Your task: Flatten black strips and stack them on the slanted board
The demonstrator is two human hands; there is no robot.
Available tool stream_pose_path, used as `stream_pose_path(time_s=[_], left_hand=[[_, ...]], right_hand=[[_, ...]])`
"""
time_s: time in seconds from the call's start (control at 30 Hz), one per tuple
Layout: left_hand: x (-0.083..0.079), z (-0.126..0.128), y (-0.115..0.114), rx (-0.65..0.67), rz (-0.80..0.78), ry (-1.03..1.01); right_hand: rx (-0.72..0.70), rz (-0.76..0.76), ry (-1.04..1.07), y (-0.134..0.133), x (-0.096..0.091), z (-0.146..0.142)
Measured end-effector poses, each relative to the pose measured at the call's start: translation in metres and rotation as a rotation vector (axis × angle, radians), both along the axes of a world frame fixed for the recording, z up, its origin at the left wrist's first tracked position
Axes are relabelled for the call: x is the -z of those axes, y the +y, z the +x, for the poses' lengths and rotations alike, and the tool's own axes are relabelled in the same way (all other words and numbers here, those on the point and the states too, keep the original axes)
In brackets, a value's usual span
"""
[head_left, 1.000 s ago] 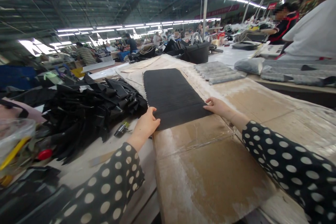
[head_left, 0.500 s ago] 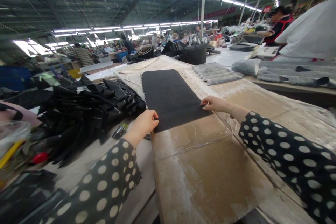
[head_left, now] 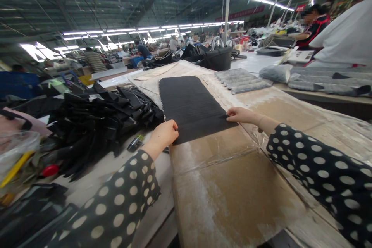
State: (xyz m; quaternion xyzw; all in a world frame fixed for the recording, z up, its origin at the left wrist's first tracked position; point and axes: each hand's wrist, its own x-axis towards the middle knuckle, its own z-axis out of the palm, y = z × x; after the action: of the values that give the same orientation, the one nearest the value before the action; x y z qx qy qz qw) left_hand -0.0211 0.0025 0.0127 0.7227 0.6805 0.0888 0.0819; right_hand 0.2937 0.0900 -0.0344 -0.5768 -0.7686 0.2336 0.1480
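A flat black fabric panel (head_left: 192, 104) with jagged side edges lies on the cardboard-covered work surface (head_left: 229, 186). At its near left corner, my left hand (head_left: 164, 133) pinches the edge, fingertips curled over the material. On the opposite side, close to the near right corner, my right hand (head_left: 240, 115) has thumb and fingers pressed together on the panel's edge. Both hands are closed on the same panel, which stays flat between them. Whether other layers lie under it cannot be seen.
To the left is a heap of black cut pieces (head_left: 107, 120), with a red round object (head_left: 50, 170) nearer me. Grey ridged strips (head_left: 241, 80) lie beyond my right hand. A black bin-like bag (head_left: 216, 59) stands at the back. A co-worker (head_left: 315, 27) is at the far right.
The whole view has shifted slightly, so everything sits a little further right. Both hands keep their grip on the panel's edges, and the panel stays in place on the cardboard.
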Motion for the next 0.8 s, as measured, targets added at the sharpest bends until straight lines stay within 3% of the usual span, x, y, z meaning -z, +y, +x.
stream_pose_path(time_s=[0.4,0.8], left_hand=[[-0.003,0.002,0.005,-0.021,-0.032,-0.006],[-0.008,0.0,0.006,0.046,-0.059,0.033]], right_hand=[[0.03,-0.042,-0.034,0.008,-0.001,0.004],[0.008,-0.009,-0.201,0.004,-0.012,-0.003]])
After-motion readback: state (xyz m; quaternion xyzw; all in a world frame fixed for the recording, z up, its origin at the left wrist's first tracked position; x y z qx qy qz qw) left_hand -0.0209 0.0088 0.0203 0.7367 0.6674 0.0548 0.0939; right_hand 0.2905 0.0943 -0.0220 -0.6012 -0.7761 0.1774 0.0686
